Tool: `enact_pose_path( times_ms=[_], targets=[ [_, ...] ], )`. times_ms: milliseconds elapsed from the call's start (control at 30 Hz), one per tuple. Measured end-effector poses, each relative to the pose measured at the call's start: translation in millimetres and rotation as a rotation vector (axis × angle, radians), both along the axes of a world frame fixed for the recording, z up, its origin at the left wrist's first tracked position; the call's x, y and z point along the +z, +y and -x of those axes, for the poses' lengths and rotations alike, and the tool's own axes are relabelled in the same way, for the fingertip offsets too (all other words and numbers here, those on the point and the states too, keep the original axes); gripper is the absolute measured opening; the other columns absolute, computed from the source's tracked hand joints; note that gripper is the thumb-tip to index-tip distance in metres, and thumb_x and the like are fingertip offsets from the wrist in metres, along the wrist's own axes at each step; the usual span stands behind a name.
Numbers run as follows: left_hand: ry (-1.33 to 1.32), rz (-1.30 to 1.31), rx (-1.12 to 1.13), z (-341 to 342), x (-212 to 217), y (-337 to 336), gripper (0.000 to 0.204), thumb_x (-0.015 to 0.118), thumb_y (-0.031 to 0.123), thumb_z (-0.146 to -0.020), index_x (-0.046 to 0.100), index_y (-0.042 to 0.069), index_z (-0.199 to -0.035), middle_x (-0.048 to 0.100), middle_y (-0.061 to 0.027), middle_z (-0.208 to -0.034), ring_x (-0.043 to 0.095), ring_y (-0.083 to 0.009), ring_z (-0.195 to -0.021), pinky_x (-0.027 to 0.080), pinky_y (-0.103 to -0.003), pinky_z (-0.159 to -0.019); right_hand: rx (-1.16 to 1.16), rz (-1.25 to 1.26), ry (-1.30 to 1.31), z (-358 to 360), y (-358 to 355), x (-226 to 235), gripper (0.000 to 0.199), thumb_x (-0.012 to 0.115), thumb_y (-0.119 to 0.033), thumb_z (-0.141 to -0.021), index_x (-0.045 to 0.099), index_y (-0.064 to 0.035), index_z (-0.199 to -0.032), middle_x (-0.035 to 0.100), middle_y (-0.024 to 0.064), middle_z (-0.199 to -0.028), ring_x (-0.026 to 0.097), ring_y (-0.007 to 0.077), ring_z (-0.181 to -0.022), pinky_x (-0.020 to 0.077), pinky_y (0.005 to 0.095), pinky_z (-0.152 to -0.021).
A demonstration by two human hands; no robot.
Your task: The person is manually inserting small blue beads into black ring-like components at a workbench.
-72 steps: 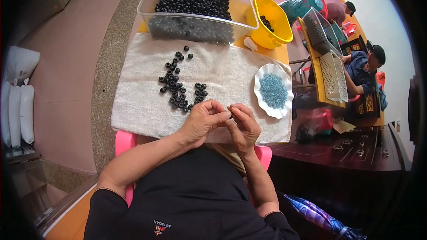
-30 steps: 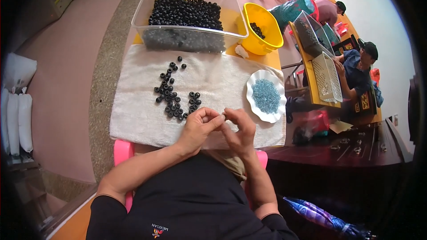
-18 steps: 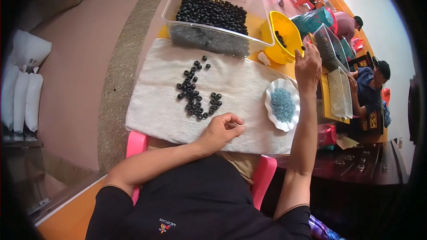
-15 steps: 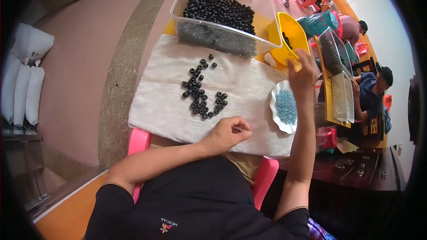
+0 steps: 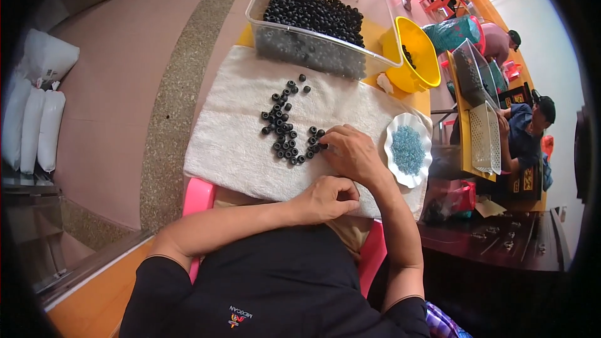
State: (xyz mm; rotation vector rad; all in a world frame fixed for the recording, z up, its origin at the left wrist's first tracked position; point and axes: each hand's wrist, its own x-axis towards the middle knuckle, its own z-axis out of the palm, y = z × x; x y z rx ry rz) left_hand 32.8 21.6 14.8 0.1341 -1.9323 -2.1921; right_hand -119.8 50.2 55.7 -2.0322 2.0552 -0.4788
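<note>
A loose group of small round black pieces with holes [image 5: 278, 120] lies on a white towel [image 5: 231, 169]. My right hand [image 5: 354, 153] is at the group's right end, its fingertips pinched on one of these black pieces, partly hidden by the fingers. My left hand [image 5: 325, 200] rests at the towel's near edge just below it, fingers curled and thumb against the index finger; whatever they hold, if anything, is hidden. To the right of my right hand, a white scalloped dish [image 5: 424, 172] holds many tiny pale-blue pieces [image 5: 408, 150].
Beyond the towel stands a clear plastic bin [image 5: 382, 56] heaped with black pieces [image 5: 313, 15]. Beside it are a yellow tub [image 5: 429, 66] with a few black pieces and a crumpled white scrap [image 5: 384, 82]. Other people sit at a table on the right. White sacks [image 5: 50, 128] stand at far left.
My right hand has come from beside the yellow tub back toward me and left, down to the black pieces. My left hand has shifted slightly nearer to me.
</note>
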Motion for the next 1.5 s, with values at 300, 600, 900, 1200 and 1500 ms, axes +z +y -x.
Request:
enact_pose_path(
  times_ms=[300,600,900,1200,1500],
  targets=[
    [-0.085,-0.236,0.161,6,-5,-5,0.012,0.065,0.014,-0.093,0.064,0.001,-0.093,0.064,-0.0006,-0.080,0.058,-0.0056,-0.077,0.049,-0.023,-0.070,-0.330,0.105,-0.573,14,35,-4,0.023,0.066,0.002,-0.085,0.067,-0.0002,-0.108,0.066,0.0058,-0.095,0.062,0.0124,-0.084,0.0513,0.0269,-0.075],
    [-0.039,-0.828,0.181,8,-1,-12,0.020,0.059,0.019,-0.099,0.056,0.003,-0.111,0.065,-0.0060,-0.096,0.063,-0.0111,-0.083,0.054,-0.026,-0.075,-0.421,0.100,-0.857,2,75,-11,0.023,0.066,-0.004,-0.092,0.062,0.0054,-0.112,0.066,0.0081,-0.098,0.066,0.0144,-0.089,0.0524,0.0248,-0.078],
    [-0.045,-0.739,0.185,9,-7,-11,0.022,0.064,0.015,-0.096,0.061,0.001,-0.112,0.066,-0.0063,-0.094,0.065,-0.0134,-0.080,0.055,-0.027,-0.074,-0.356,0.135,-0.869,-7,79,-1,0.018,0.067,0.001,-0.090,0.065,0.0048,-0.107,0.065,0.0070,-0.099,0.062,0.0128,-0.092,0.0497,0.0245,-0.081],
    [-0.021,-0.570,0.192,10,-12,-10,0.016,0.065,0.014,-0.095,0.064,0.000,-0.104,0.066,-0.0048,-0.091,0.063,-0.0104,-0.079,0.055,-0.025,-0.073,-0.346,0.133,-0.731,-10,84,3,0.017,0.068,0.001,-0.088,0.067,0.0030,-0.104,0.065,0.0076,-0.098,0.062,0.0136,-0.091,0.0494,0.0249,-0.079],
    [-0.056,-0.702,0.239,12,-14,-11,0.028,0.063,0.019,-0.096,0.054,0.000,-0.115,0.063,-0.0071,-0.099,0.063,-0.0121,-0.086,0.055,-0.028,-0.078,-0.448,0.180,-0.176,-8,74,0,0.030,0.060,0.003,-0.090,0.059,0.0020,-0.120,0.056,0.0060,-0.085,0.054,0.0138,-0.075,0.0457,0.0266,-0.067]
  ],
)
